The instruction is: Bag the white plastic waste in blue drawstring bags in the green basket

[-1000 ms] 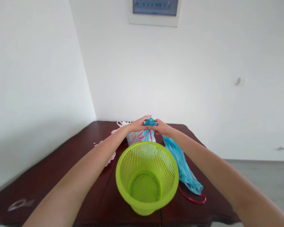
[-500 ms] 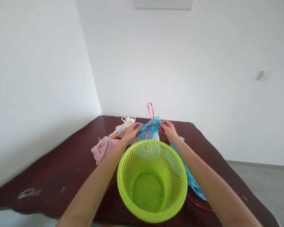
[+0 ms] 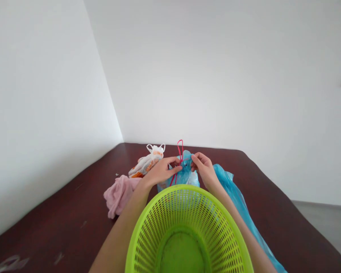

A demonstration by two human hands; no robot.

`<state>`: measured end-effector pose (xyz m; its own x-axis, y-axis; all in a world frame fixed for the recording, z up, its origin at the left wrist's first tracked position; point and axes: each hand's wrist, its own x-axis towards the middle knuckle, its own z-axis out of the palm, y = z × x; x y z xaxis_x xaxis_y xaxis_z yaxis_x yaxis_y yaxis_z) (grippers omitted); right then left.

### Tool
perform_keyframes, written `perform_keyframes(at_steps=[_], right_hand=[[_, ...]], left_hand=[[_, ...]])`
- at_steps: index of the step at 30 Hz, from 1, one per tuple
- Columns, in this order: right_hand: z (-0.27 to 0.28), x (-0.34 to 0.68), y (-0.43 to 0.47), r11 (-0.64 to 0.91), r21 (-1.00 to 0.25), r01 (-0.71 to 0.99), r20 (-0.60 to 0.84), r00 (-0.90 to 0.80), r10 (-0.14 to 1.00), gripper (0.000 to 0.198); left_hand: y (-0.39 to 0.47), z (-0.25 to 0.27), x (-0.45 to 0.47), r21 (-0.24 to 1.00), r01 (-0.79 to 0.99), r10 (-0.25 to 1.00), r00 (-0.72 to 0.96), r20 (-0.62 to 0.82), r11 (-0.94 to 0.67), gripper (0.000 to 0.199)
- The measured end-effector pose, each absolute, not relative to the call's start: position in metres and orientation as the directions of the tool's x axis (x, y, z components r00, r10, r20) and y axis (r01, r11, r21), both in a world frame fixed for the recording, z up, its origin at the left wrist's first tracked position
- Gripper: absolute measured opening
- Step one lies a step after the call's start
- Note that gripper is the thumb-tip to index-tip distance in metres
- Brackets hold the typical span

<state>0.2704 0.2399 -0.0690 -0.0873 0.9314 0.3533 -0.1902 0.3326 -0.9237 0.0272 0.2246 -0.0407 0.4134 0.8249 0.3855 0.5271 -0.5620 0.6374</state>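
Note:
A blue plastic bag (image 3: 186,176) stands behind the basket, its neck gathered and bound with a thin red string (image 3: 180,145). One loop of the string sticks up above the knot. At the left of the neck, my left hand (image 3: 163,170) pinches the gathered plastic beside the knot with thumb and fingers. On the other side, my right hand (image 3: 204,168) is closed, its fingertips on a strand of the string close to the plastic. A green perforated basket (image 3: 182,227) sits between my forearms and hides the bag's lower part; nothing shows inside it.
A pink cloth (image 3: 119,195) lies crumpled left of my left forearm. Behind it is a white plastic bag (image 3: 149,163) with orange print. Another length of blue plastic (image 3: 238,201) stretches along my right forearm. The dark red table (image 3: 71,212) meets white walls at the back and left.
My left hand has moved inward to the knot, and both hands are closer together. The string loop stands lower. The view has shifted, so the basket appears larger and lower.

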Motion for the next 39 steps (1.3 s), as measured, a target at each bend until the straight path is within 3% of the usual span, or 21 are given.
perform_keyframes(at_steps=[3, 5, 8, 11, 15, 21, 25, 32, 34, 39], right_hand=[[-0.065, 0.271, 0.238, 0.470, -0.882, -0.030, 0.468, 0.049, 0.882, 0.042], [-0.062, 0.274, 0.231, 0.612, -0.760, 0.218, 0.642, 0.109, 0.759, 0.028], [-0.057, 0.281, 0.217, 0.713, -0.464, 0.526, 0.791, -0.117, 0.601, 0.024], [-0.056, 0.290, 0.210, 0.735, -0.339, 0.587, 0.741, -0.314, 0.593, 0.008], [-0.060, 0.299, 0.213, 0.741, -0.384, 0.551, 0.694, -0.357, 0.625, 0.016], [-0.055, 0.300, 0.210, 0.729, -0.425, 0.536, 0.713, -0.298, 0.634, 0.021], [-0.050, 0.300, 0.203, 0.708, -0.445, 0.549, 0.740, -0.220, 0.636, 0.020], [-0.052, 0.296, 0.202, 0.574, -0.679, 0.457, 0.686, 0.116, 0.718, 0.030], [-0.051, 0.294, 0.200, 0.585, -0.686, 0.432, 0.694, 0.147, 0.705, 0.029], [-0.046, 0.289, 0.194, 0.616, -0.690, 0.380, 0.695, 0.106, 0.712, 0.025]], left_hand=[[0.221, -0.035, 0.026, 0.573, 0.560, 0.800, 0.377, 0.466, -0.598, 0.023], [0.219, -0.033, 0.026, 0.507, 0.589, 0.769, 0.379, 0.514, -0.629, 0.020], [0.216, -0.032, 0.030, 0.444, 0.616, 0.746, 0.411, 0.524, -0.651, 0.019], [0.213, -0.030, 0.037, 0.441, 0.603, 0.738, 0.435, 0.517, -0.665, 0.019], [0.213, -0.031, 0.041, 0.445, 0.560, 0.710, 0.465, 0.528, -0.698, 0.028], [0.219, -0.031, 0.032, 0.578, 0.385, 0.692, 0.478, 0.541, -0.719, 0.047], [0.222, -0.029, 0.026, 0.623, 0.356, 0.718, 0.355, 0.599, -0.696, 0.048], [0.220, -0.027, 0.028, 0.623, 0.419, 0.704, 0.059, 0.707, -0.661, 0.043], [0.217, -0.025, 0.030, 0.618, 0.437, 0.717, 0.095, 0.691, -0.653, 0.038], [0.208, -0.018, 0.033, 0.628, 0.413, 0.752, 0.376, 0.542, -0.660, 0.023]])
